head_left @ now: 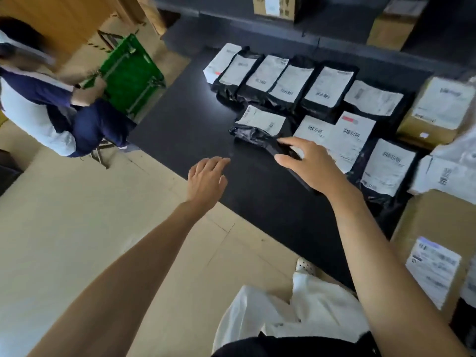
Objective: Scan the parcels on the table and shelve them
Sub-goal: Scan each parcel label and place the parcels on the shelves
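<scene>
The black parcel (260,124) is seen label-up, set apart on the left of the other parcels and closer to the table's (195,119) left edge than they are. Its crumpled black end is turned toward the hands, and its long side runs roughly across the reach. It lies just ahead and left of the right hand (306,166), whose fingertips are almost at its near right corner. A dark flat object (305,180) appears to be held under that palm between thumb and fingers; what it is cannot be told. The left hand (206,176) is spread and holds nothing. It is placed over the table's near edge, apart from the parcel on its near left. The right hand is judged the nearer. Beyond, a row of labelled parcels (291,83) is laid toward the far edge.
</scene>
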Demonstrator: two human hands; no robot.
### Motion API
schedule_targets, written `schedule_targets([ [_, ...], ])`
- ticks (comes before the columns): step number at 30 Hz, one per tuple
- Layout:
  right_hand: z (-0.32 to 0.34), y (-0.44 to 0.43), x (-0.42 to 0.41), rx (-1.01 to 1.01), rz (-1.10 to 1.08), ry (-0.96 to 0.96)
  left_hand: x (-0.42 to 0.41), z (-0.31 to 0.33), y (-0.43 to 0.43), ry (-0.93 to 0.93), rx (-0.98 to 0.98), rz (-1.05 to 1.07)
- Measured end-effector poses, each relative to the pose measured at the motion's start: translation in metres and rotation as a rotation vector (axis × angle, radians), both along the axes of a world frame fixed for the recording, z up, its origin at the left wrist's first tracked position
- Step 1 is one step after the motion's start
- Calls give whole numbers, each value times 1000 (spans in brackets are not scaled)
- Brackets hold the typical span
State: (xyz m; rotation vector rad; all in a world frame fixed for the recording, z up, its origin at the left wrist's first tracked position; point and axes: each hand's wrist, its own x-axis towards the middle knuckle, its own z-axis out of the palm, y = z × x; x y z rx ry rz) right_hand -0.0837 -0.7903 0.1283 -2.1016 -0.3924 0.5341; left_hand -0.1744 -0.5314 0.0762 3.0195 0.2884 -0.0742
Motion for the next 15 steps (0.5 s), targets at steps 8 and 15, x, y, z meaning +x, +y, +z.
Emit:
schedule_targets([
  [8, -21, 25, 60, -117, -365, 72, 144, -34, 50, 195, -6, -338],
  [15, -32, 93, 55, -32, -656, 202, 247, -55, 93, 409, 46, -584],
])
